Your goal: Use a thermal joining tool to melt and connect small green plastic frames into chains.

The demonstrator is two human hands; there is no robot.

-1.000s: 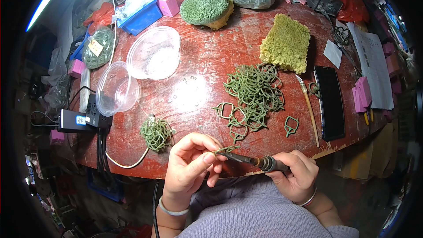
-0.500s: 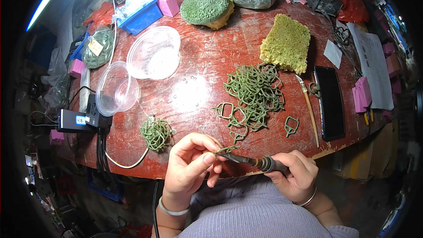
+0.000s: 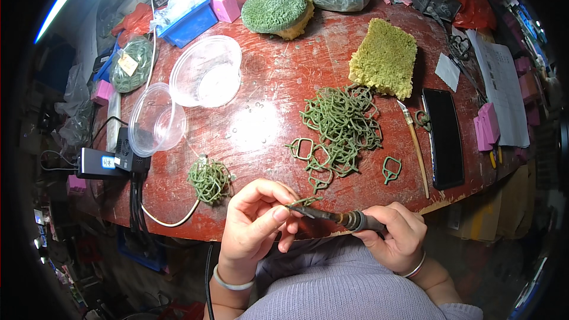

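Note:
My left hand (image 3: 258, 219) pinches a small green link-shaped piece (image 3: 307, 201) between thumb and fingers, above the table's near edge. In my right hand (image 3: 396, 234) is a soldering iron (image 3: 338, 218), gripped by its dark handle and pointing left. Its dark tip lies against or just beside the green piece; actual contact cannot be made out. Beyond the hands, a tangled heap of similar green links (image 3: 341, 127) covers part of the red table (image 3: 267, 160). One loose green link (image 3: 391, 169) lies right of the heap, and a smaller green bundle (image 3: 209, 181) sits left of my left hand.
A wooden-handled knife (image 3: 416, 148) and black phone (image 3: 447, 139) lie at right. Yellow sponge-like block (image 3: 384, 58) and green-topped round block (image 3: 276, 13) stand farther back. At left are clear plastic bowls (image 3: 207, 71), a blue bin (image 3: 188, 25), black boxes with cables (image 3: 102, 162).
The soldering iron and my right hand have shifted very slightly left. My left hand keeps its pinch on the green piece, nearly unmoved.

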